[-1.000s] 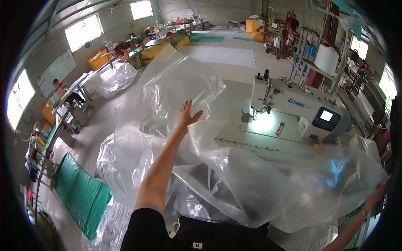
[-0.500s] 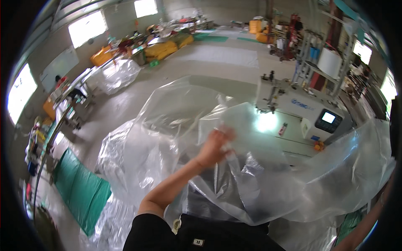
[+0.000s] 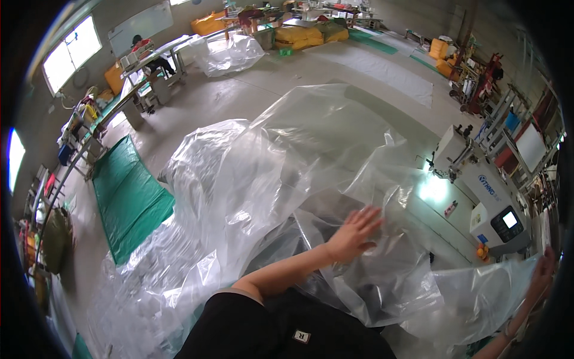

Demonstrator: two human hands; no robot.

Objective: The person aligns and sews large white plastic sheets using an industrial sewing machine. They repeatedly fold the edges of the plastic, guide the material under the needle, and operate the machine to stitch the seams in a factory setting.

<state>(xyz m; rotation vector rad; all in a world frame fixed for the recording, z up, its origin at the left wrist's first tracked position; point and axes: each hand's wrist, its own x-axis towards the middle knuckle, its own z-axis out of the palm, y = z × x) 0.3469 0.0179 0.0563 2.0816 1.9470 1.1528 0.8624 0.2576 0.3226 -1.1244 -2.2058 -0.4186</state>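
Note:
A large, clear plastic sheet (image 3: 263, 173) lies crumpled over the work table and spills down to the left in shiny folds. My left hand (image 3: 357, 232) is over its middle, fingers spread and nothing gripped. At the far right my right hand (image 3: 541, 276) is at the sheet's edge, its fingers closed on the plastic, which is drawn up toward it. A white industrial sewing machine (image 3: 481, 185) stands beyond, between my hands and to the right, its lamp shining on the table. A small red-and-white tool (image 3: 451, 208) lies on the table below the machine arm.
A control panel with a lit screen (image 3: 509, 220) is on the machine, close to a small orange object (image 3: 482, 252). Green sheeting (image 3: 128, 197) lies at left. A person (image 3: 152, 57) sits at a far table. Yellow bundles (image 3: 299, 37) lie at the back.
The view has swung right, so the machine appears farther right. My left hand has gone from blurred motion to spread fingers, nearer the right. My right hand has come into view with the sheet's edge.

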